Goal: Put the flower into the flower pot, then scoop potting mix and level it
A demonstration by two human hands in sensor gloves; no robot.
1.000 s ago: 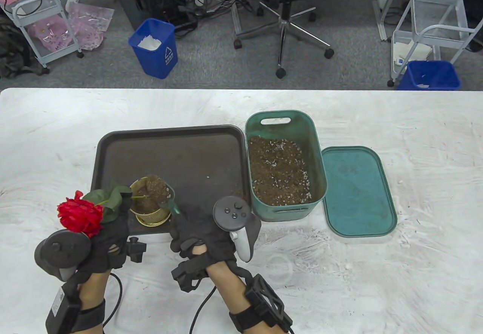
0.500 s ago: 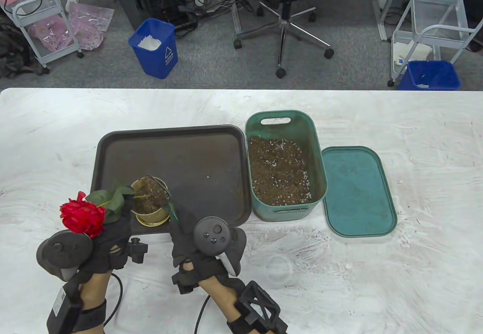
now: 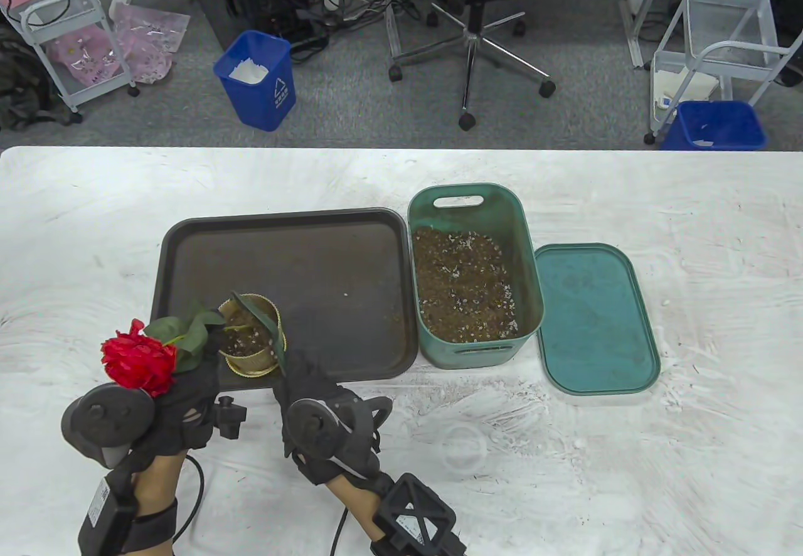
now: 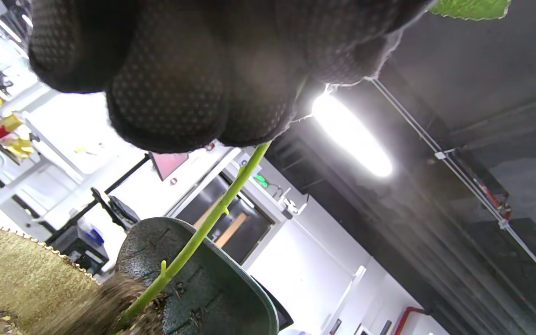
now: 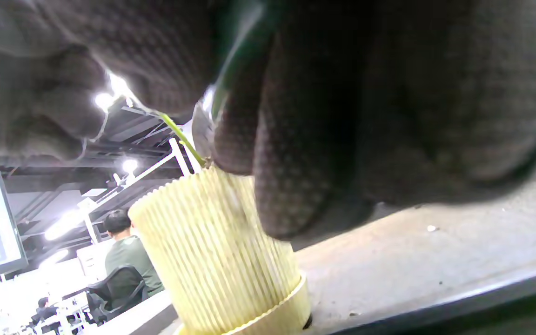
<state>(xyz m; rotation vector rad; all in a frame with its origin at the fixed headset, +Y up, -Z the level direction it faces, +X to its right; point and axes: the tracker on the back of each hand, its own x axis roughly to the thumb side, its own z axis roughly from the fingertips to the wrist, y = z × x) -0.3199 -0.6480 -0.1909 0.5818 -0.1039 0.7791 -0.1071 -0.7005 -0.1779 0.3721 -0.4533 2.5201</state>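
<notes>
The fingers [image 4: 165,93] of the left hand [image 3: 182,405] are curled round the green stem of the flower [image 3: 139,364], whose red head leans out to the left over the table while the stem runs down into the flower pot [image 3: 251,336]. The right hand [image 3: 313,402] grips the handle of a green scoop [image 3: 257,317], fingers wrapped tight, with the scoop tipped on edge over the pot's mouth and potting mix spilling from it around the stem. The pot stands at the near left corner of the dark tray [image 3: 313,255]; the green bin of potting mix [image 3: 467,286] sits just beside the tray on its right, its lid [image 3: 596,317] lying next to it. To do this pour well, I judge the scoop should stay low and close to the rim so the mix drops inside rather than onto the tray, and the left hand should draw the stem more upright and hold it steady at the centre while mix settles. The pot looks light, so a push from the scoop could tip it.
</notes>
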